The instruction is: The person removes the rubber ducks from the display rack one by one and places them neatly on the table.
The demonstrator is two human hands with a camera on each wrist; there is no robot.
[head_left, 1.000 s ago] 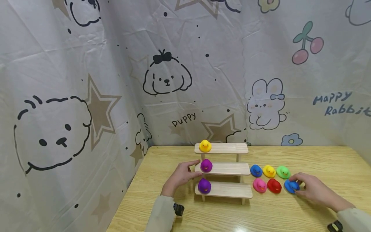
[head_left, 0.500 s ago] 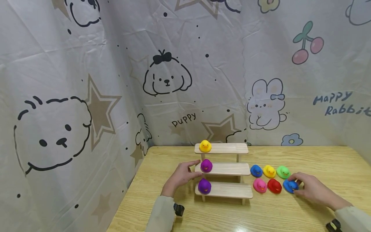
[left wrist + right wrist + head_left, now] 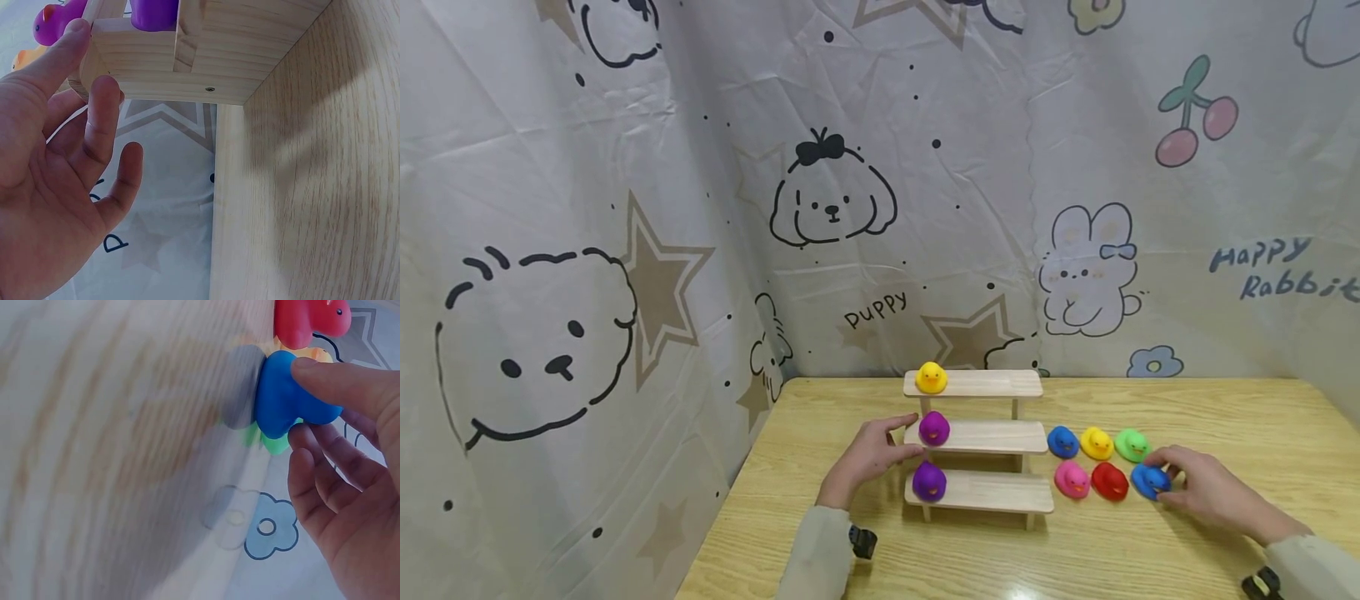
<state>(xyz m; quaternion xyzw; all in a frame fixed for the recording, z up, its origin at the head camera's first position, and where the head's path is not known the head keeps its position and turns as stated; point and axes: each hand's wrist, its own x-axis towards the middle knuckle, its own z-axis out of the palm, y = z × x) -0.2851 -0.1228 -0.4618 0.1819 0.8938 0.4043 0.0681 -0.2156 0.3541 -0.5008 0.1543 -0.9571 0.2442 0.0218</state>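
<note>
A small three-tier wooden display stand [image 3: 981, 435] stands on the table. My left hand [image 3: 872, 454] holds the left end of its middle shelf between thumb and fingers; in the left wrist view the other fingers hang loosely off it. A yellow toy duck [image 3: 931, 377] sits at the left of the top shelf, a magenta duck [image 3: 934, 428] on the middle one, and a purple duck [image 3: 929, 482] on the lowest. To the right, my right hand [image 3: 1210, 492] pinches a blue toy duck [image 3: 278, 394] at the table surface, beside a red duck [image 3: 1109, 482].
Between stand and right hand sit more ducks: a second blue duck [image 3: 1063, 442], a second yellow duck [image 3: 1097, 443], a green duck [image 3: 1132, 446] and a pink duck [image 3: 1072, 480]. A printed curtain [image 3: 865, 267] hangs behind and left of the wooden table [image 3: 955, 562].
My right hand has slid the blue duck slightly left, closer to the red duck. The left hand and the stand have stayed put.
</note>
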